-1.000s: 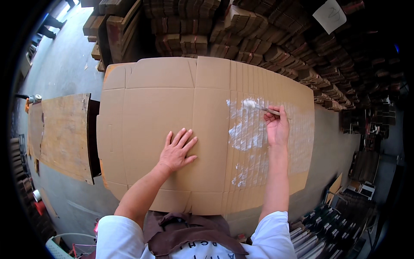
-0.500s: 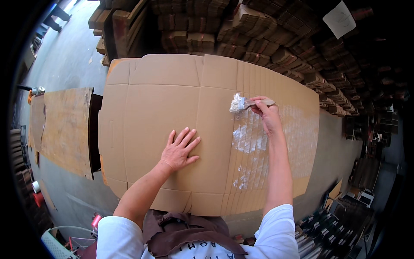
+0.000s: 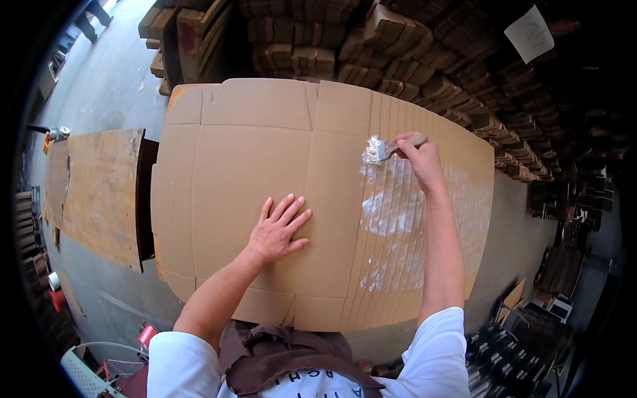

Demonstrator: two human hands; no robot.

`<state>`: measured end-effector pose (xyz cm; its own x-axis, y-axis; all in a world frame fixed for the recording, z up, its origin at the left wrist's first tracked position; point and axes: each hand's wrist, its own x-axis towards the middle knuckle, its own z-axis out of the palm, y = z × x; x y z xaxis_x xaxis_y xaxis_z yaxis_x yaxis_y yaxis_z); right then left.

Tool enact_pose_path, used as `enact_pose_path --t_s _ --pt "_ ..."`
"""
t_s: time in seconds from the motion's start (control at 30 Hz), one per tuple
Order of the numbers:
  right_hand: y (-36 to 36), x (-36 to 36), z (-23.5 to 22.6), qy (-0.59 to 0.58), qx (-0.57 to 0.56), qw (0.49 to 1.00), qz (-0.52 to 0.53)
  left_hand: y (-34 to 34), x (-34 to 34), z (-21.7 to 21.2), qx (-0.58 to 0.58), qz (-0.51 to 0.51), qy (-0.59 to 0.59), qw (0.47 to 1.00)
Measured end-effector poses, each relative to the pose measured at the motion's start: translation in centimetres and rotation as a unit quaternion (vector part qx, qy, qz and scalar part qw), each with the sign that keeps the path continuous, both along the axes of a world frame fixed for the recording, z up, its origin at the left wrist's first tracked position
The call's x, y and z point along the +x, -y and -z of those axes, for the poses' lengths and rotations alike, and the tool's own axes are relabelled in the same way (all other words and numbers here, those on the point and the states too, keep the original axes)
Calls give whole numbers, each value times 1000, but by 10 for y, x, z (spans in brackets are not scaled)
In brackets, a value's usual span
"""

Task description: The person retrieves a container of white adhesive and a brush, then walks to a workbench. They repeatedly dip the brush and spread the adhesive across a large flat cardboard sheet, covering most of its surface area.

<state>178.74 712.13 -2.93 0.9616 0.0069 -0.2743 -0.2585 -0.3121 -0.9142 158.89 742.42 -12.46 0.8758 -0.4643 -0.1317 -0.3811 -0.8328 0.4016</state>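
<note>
A large flat sheet of brown cardboard (image 3: 249, 162) with crease lines lies spread before me. Side by side along its right part run several narrow cardboard strips (image 3: 441, 142), streaked with wet white paste (image 3: 385, 212). My right hand (image 3: 421, 159) grips the wooden handle of a wide paintbrush (image 3: 386, 151). The brush's bristles, loaded with white paste, touch the far left ends of the strips. Flat on the cardboard's middle rests my left hand (image 3: 279, 229), fingers spread, holding nothing.
Left of the cardboard stands a worn wooden board (image 3: 99, 192) on a low support. Bundled cardboard stacks (image 3: 312, 63) line the far side and right. A light green plastic basket (image 3: 83, 371) sits at the lower left. A person's legs (image 3: 93, 20) show at the far left.
My right hand has shifted slightly right, and the brush now presses its bristles down onto the strips' far ends. My left hand stays in place on the cardboard.
</note>
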Motion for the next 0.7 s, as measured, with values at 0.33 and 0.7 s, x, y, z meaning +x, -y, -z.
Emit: enact_pose_path --t_s 0.33,0.7 --pt "-14 7 6 -14 -19 999 -37 0 0 -1 -1 -2 12 1000" --pt "-7 23 24 -21 -151 987 -59 1 1 -1 1 -3 13 1000"
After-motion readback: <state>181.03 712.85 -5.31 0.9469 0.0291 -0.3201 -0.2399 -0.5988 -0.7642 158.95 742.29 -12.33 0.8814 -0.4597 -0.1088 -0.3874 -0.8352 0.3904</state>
